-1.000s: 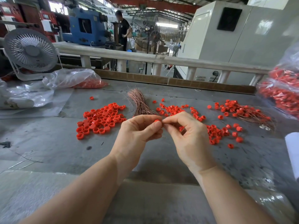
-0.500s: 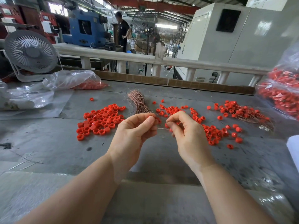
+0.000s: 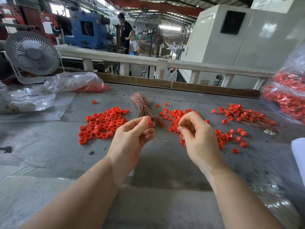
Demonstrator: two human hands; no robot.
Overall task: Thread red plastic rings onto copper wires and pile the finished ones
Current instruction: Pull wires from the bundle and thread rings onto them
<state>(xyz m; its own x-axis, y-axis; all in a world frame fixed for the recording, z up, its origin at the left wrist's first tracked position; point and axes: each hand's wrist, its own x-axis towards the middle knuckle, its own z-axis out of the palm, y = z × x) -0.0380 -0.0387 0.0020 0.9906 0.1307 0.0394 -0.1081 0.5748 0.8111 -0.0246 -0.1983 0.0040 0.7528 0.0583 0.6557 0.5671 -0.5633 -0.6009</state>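
Hands have drawn apart since a second ago. Left hand (image 3: 132,138) pinches a small red plastic ring (image 3: 149,121) at its fingertips; right hand (image 3: 196,134) has fingers curled, whether on the thin copper wire I cannot tell. Threading looks done; the finished pile of ringed wires (image 3: 247,115) lies at two o'clock on the grey desk (image 3: 49,146).

Left hand (image 3: 132,138): raised, palm turned inward, thumb and forefinger tips pinched together, other fingers curled below the pinch.
Right hand (image 3: 198,136): back toward the camera, fingers curled, apart from the left hand.
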